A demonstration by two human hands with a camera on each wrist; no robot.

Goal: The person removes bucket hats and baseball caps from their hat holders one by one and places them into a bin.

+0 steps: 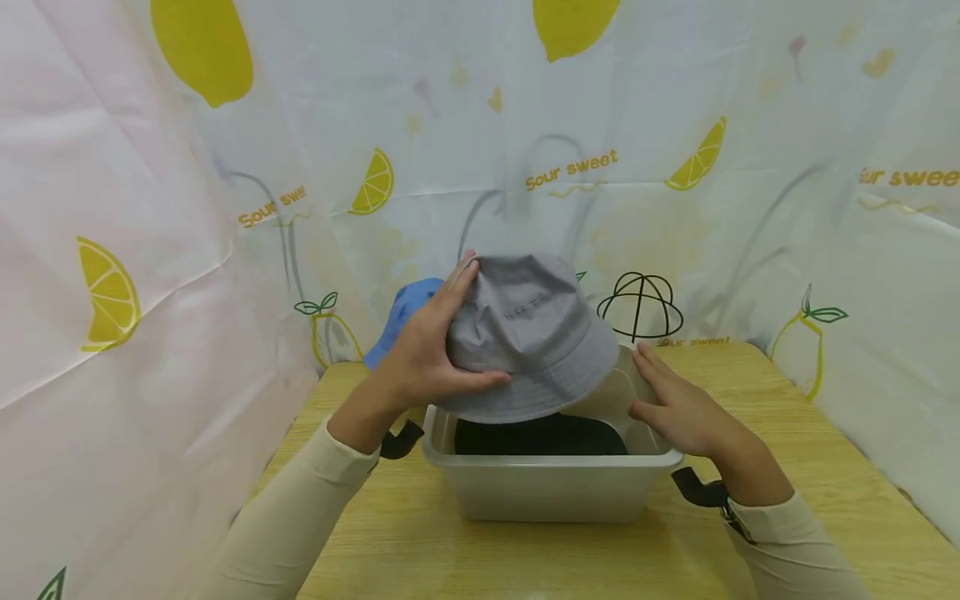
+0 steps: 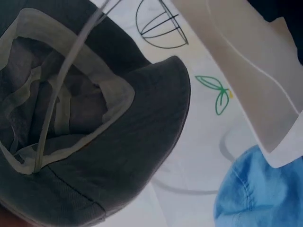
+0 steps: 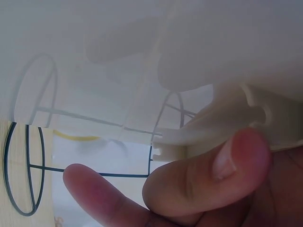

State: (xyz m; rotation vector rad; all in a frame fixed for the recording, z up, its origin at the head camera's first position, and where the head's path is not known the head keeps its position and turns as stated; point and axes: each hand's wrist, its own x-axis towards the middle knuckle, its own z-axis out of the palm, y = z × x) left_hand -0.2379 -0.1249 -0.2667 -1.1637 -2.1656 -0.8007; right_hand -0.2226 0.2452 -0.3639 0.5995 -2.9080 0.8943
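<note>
The table (image 1: 420, 550) filled the lower part of the head view, with the bin (image 1: 551, 492) at lower centre. The wire stand (image 1: 637, 310) rose behind it, right of centre; only the right wrist view showed the base ring (image 3: 29, 156), at lower left. The blue hat (image 1: 408, 310) was left of centre, partly hidden. The left hand (image 1: 427, 350) pinched the grey hat (image 1: 525, 333) above the bin, mid-frame; only the left wrist view exposed its inner band (image 2: 113, 94). The right hand (image 1: 682, 408), fingers extended, was at the bin's right rim; contact was unclear.
</note>
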